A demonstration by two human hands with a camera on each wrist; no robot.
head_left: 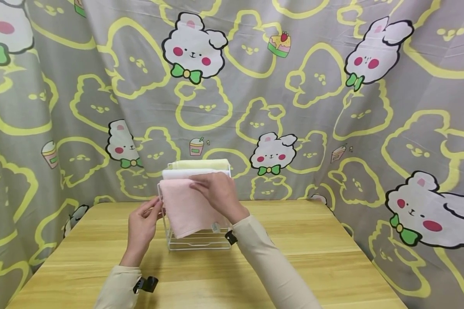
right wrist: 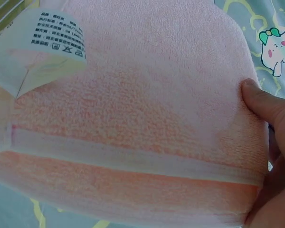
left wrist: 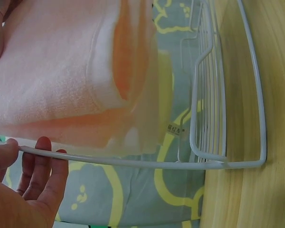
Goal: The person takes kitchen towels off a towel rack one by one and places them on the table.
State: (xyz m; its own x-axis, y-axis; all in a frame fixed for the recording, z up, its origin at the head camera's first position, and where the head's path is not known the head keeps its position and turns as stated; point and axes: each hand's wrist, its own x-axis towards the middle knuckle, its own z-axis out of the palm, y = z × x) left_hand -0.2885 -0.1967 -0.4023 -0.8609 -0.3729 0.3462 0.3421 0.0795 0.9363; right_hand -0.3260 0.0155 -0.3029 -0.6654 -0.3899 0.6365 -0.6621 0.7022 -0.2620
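A white wire rack [head_left: 169,247] stands on the table with towels draped over its upper bars. The front one is a pink towel [head_left: 183,206]; behind it hang a white towel [head_left: 178,174] and a pale yellow towel [head_left: 206,164]. With thumb and fingers, my left hand [head_left: 141,227] pinches the rack's left side wire [left wrist: 109,161]. My right hand [head_left: 224,195] grips the pink towel near its upper right edge, its thumb [right wrist: 259,97] on the terry face. A printed care label [right wrist: 57,40] sticks out from the pink towel's lower right part.
The wood-grain table [head_left: 313,257] runs beneath the rack and both forearms. A grey curtain [head_left: 317,124] with yellow outlines and cartoon rabbits hangs behind and along the sides. Black straps, one at the left wrist [head_left: 147,284], sit on both sleeves.
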